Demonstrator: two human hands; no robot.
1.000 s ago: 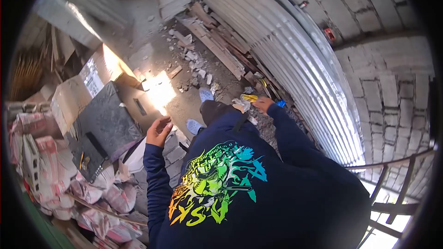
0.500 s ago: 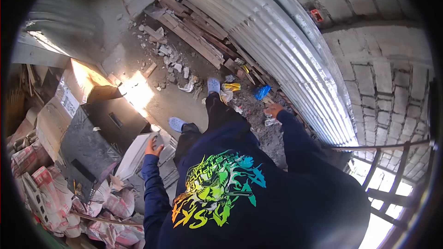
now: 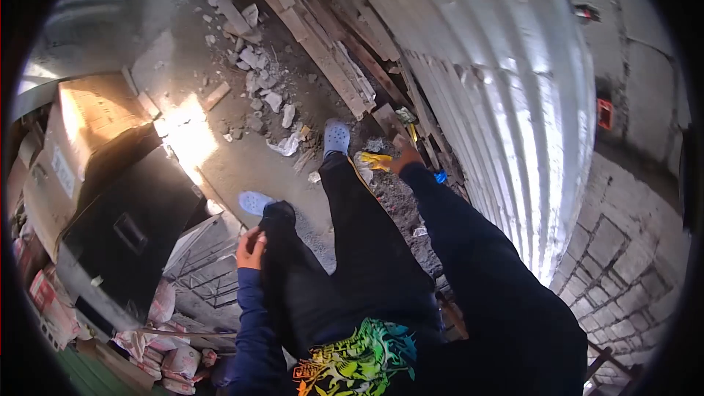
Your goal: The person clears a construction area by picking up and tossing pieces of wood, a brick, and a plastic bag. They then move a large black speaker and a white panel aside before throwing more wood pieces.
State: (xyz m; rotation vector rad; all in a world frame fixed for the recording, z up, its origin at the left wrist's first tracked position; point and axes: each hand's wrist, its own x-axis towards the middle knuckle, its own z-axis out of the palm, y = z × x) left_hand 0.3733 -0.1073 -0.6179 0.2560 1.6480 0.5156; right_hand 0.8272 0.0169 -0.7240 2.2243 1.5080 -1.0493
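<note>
My right hand [image 3: 405,156] reaches down beside my right foot, to a crumpled yellow plastic wrapper [image 3: 374,160] on the dirt. Its thumb and fingers are apart, with the thumb side at the wrapper's right end; no firm grip shows. My left hand [image 3: 251,248] hangs beside my left knee, loosely bent and holding nothing. A piece of blue plastic [image 3: 440,177] lies just right of my right sleeve, partly covered. Crumpled silvery litter [image 3: 378,144] sits above the yellow wrapper.
Corrugated metal sheets [image 3: 506,103] lean along the right, with wooden planks [image 3: 315,44] beside them. Broken rubble [image 3: 257,66] lies ahead of my feet. To the left stand a cardboard box [image 3: 95,117], a black panel [image 3: 132,231] and several crumpled sacks [image 3: 180,359].
I have bent lower. My right hand has moved left from near the blue plastic to the yellow wrapper. My left hand has come closer to my knee, its fingers less spread.
</note>
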